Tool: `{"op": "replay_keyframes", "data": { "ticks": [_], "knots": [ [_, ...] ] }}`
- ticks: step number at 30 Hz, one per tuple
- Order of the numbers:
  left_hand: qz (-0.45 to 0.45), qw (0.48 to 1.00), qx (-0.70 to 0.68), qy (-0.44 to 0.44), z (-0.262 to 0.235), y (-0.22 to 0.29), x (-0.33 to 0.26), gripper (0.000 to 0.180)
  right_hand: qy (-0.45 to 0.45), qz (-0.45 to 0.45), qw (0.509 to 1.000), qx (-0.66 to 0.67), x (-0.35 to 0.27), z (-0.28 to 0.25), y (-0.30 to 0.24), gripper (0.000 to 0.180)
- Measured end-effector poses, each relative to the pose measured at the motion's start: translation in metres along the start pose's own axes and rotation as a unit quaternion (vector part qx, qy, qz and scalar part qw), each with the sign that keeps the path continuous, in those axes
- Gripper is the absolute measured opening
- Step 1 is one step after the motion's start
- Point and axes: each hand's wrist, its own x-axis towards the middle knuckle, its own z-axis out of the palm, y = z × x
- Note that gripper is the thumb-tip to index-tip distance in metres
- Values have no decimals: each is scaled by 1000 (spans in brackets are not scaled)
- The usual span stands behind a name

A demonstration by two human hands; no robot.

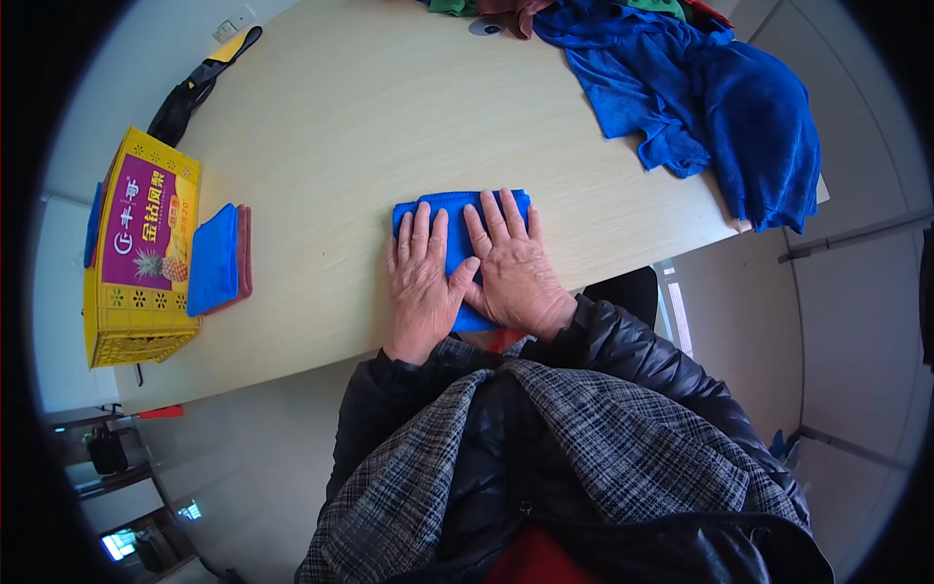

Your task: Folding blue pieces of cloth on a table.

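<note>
A blue cloth (460,237), folded into a flat square, lies at the table's near edge. My left hand (420,277) rests flat on its left half, with the fingers pointing away from me. On the right half lies my right hand (516,268), palm down and fingers spread. The two thumbs meet over the middle of the cloth. Much of the cloth is hidden under both hands. Neither hand grips anything.
Loose blue cloths (691,97) are heaped at the far right, with green and red ones behind. At left stand a yellow box (146,253) and folded blue and brown cloths (219,258). A black-and-yellow object (204,83) lies behind. The table (341,117) is pale wood.
</note>
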Motion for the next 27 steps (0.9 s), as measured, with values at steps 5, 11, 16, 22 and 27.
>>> {"op": "replay_keyframes", "data": {
  "ticks": [5,11,16,22,27],
  "knots": [
    [-32,999,-9,27,7,-7,-3,77,14,-10,1000,-12,-3,0,0,83],
    [-69,996,40,42,3,-7,-10,78,32,-12,999,-23,-11,-6,3,80],
    [-41,990,105,88,-3,1,-12,76,65,-26,997,-31,-11,-14,4,74],
    [47,995,74,49,2,12,10,71,56,-49,996,-49,-3,0,0,69],
    [15,999,50,8,11,2,13,69,25,-33,999,-26,-1,6,3,68]
  ]
}}
